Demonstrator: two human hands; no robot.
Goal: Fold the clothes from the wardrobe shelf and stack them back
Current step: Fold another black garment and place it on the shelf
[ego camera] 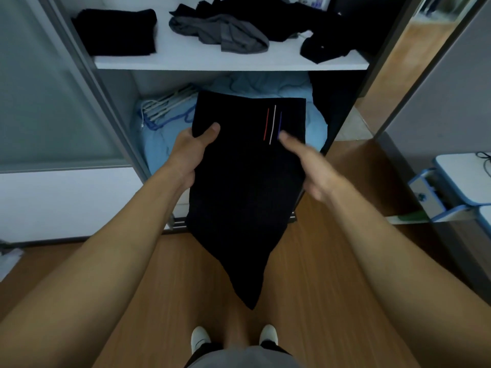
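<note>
L hand (191, 152) grips the left edge of the black striped garment (244, 181), held in air below the wardrobe shelf (228, 65), part-folded I'd say. R hand (316, 168) blurred at its right edge, grip unclear. One folded black piece (117, 33) stacked; grey garment (225, 35) + black heap (292, 19) left.

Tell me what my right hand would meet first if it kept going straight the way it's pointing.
The black garment: the right hand points up and left toward its stripes, with one tip seemingly at the blue one. Motion blur hides whether it touches the cloth.
</note>
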